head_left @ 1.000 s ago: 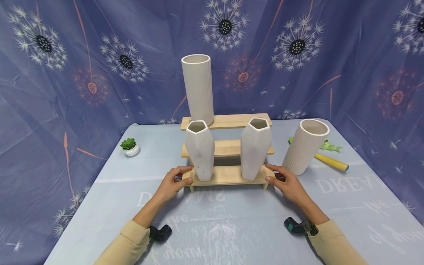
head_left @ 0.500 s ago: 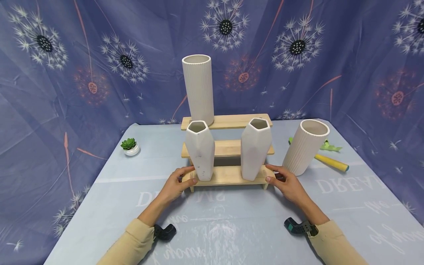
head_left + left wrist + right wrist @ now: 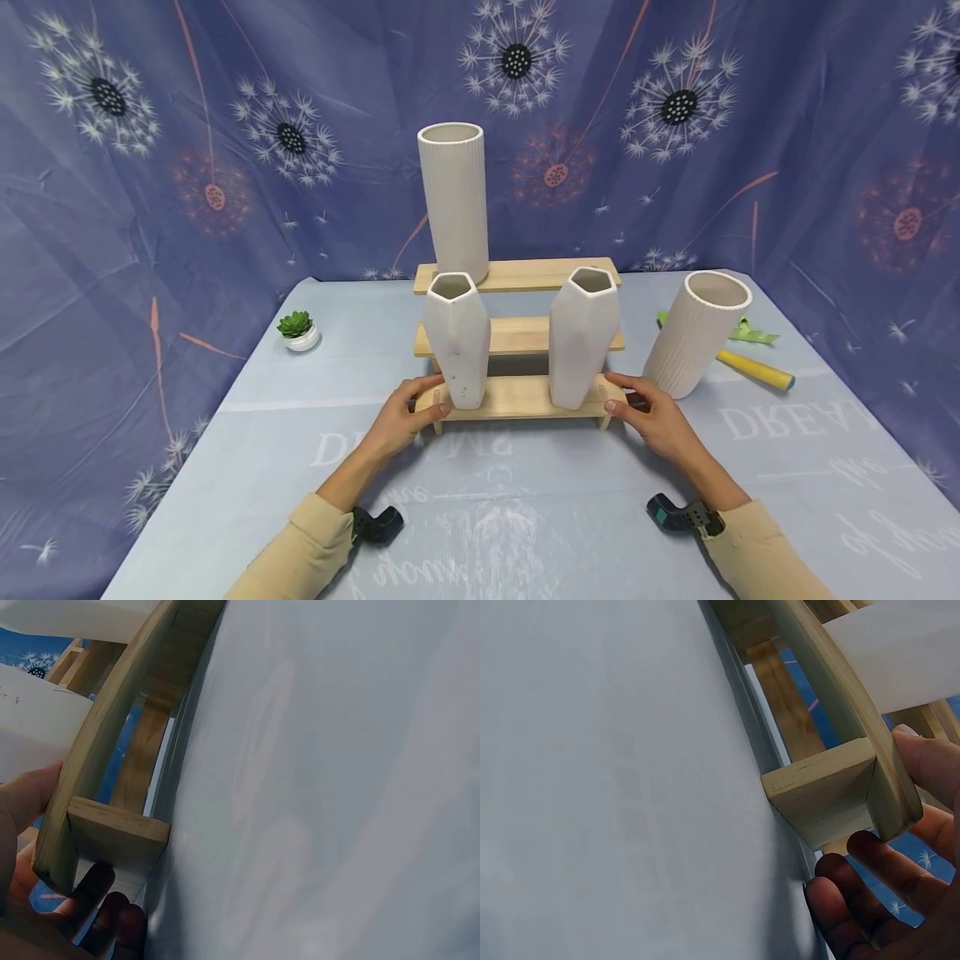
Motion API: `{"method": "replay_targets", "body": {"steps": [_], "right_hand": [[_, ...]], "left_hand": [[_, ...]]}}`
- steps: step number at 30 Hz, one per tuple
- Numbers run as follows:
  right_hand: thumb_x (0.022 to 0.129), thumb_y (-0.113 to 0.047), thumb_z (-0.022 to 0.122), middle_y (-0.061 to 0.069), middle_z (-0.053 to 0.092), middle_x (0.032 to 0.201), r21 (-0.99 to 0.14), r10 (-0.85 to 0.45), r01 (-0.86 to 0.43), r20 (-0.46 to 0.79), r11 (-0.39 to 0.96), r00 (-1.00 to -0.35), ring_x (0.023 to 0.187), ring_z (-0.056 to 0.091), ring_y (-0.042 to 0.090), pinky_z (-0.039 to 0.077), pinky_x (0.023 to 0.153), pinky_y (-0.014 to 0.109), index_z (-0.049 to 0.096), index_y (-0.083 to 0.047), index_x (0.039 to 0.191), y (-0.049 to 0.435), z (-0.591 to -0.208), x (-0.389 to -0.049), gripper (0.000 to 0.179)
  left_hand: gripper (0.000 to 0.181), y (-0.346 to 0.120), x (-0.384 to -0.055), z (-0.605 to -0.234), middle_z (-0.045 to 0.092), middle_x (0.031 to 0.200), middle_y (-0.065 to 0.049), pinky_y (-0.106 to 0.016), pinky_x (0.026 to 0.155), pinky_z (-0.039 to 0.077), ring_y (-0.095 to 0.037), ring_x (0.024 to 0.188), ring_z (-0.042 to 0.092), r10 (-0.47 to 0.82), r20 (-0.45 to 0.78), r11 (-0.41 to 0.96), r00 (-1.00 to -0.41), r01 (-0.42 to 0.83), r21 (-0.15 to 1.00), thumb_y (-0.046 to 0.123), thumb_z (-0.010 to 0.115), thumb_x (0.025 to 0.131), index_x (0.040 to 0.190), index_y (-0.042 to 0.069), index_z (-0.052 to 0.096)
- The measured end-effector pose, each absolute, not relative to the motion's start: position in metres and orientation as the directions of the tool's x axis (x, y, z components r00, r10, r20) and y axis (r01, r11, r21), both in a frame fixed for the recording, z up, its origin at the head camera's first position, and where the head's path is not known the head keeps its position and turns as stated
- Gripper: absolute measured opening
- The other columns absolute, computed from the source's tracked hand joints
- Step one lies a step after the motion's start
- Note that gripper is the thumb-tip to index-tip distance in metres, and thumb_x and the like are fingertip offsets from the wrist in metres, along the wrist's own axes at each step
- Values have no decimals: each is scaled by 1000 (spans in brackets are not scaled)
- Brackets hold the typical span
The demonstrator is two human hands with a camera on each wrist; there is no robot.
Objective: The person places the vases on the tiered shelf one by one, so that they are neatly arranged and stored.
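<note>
A three-tier wooden display stand [image 3: 519, 397] stands in the middle of the table. My left hand [image 3: 396, 422] holds the left end of its lowest shelf, thumb on top; in the left wrist view the other fingers curl by the leg [image 3: 120, 825]. At the opposite end my right hand [image 3: 654, 417] grips the same shelf, thumb [image 3: 930, 761] on top and fingers curled below. Two white faceted vases, one left [image 3: 459, 346] and one right [image 3: 582, 342], stand on that shelf. On the top shelf's left side rises a tall ribbed white vase [image 3: 456, 204].
A second ribbed white vase [image 3: 696, 337] is on the table to the right, close to my right hand. Behind it lie a yellow stick [image 3: 753, 369] and a green leafy piece [image 3: 752, 332]. A small potted succulent [image 3: 298, 331] sits at the back left. A patterned curtain hangs behind.
My left hand has shifted slightly right, further onto the shelf's left end. The right hand keeps its hold. The whole head view has drifted a little.
</note>
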State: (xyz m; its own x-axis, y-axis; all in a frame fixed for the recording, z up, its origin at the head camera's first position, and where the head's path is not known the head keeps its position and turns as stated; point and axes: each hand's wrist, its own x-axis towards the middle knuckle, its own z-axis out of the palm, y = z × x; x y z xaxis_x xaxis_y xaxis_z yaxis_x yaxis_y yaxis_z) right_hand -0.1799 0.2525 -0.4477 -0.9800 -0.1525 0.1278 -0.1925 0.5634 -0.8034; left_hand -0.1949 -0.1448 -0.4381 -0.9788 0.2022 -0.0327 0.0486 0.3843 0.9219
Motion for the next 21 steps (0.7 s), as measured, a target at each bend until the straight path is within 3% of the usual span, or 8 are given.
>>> {"method": "replay_targets", "body": {"steps": [8, 14, 21], "right_hand": [[91, -27, 63, 19, 53, 133, -785, -162, -210, 141, 583, -977, 106, 57, 31, 49, 74, 24, 50, -10, 136, 254, -448, -181, 50], [90, -33, 64, 16, 54, 133, -770, -156, -203, 136, 605, -978, 108, 58, 35, 50, 78, 29, 51, -12, 135, 256, -443, -178, 51], [90, -28, 65, 17, 57, 128, -737, -116, -225, 196, 637, -974, 104, 61, 32, 48, 78, 20, 53, -7, 132, 259, -435, -173, 48]], "left_hand": [[52, -144, -194, -438, 45, 120, -14, -27, 74, 44, -22, 97, 50, 202, -46, 354, -978, 29, 935, 25, 70, 85, 134, 20, 52], [52, -144, -194, -439, 45, 125, -12, -28, 75, 42, -22, 98, 49, 206, -52, 357, -977, 26, 934, 25, 70, 85, 134, 21, 52], [53, -142, -187, -423, 43, 130, -15, -28, 78, 40, -24, 104, 46, 207, -74, 363, -976, 7, 932, 20, 68, 87, 136, 14, 50]]}}
